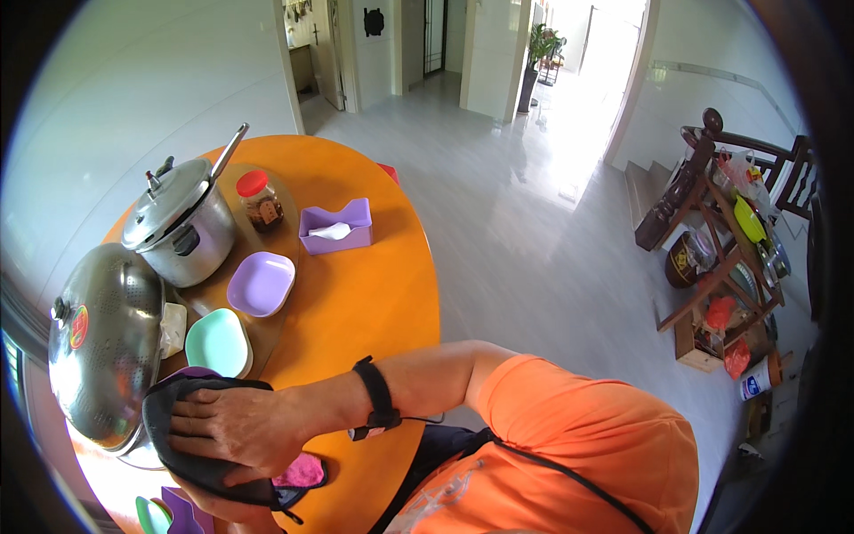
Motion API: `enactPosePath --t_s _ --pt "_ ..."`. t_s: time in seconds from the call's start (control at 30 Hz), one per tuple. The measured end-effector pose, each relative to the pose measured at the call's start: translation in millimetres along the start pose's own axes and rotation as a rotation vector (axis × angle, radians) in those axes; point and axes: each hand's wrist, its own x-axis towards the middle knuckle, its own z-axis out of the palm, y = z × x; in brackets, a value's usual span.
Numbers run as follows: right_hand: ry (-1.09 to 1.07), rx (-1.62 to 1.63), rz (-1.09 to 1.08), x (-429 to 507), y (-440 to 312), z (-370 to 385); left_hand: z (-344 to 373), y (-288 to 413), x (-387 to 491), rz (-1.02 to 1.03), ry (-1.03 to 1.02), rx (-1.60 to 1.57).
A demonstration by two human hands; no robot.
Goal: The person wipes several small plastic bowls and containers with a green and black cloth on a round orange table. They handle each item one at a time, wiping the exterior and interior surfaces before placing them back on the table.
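Observation:
My right hand (233,427) lies with its fingers bent over a dark fabric piece (213,477). My left hand (230,510) supports this piece from below, its fingers mostly hidden. A purple rim shows behind the dark fabric; what it belongs to is hidden. Beside the hands, a pink cloth (301,470) with a dark edge lies on the orange table (360,294). Beyond them stand a mint-green square dish (219,342) and a lilac dish (261,284). A domed steel lid (107,347) with holes stands at the left.
A pressure cooker (180,227), a red-lidded jar (260,203) and a purple tissue holder (337,230) stand farther back. At the near left edge are a green dish (152,517) and a purple container (180,510). A loaded wooden rack (727,267) stands by the stairs.

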Motion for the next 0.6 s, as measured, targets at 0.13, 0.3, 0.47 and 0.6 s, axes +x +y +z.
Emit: enactPosePath --t_s 0.13,0.3,0.47,0.6 --pt "0.015 -0.016 0.123 0 0 9 -8 9 7 -0.002 0.003 0.133" --pt "-0.083 -0.147 0.269 6 -10 13 -46 -25 41 0.429 0.284 0.725" --pt "-0.406 -0.246 0.173 19 -24 11 -79 -51 37 0.337 0.373 0.62" --pt "-0.112 0.215 0.086 16 -25 10 -79 -40 33 0.302 0.31 0.554"
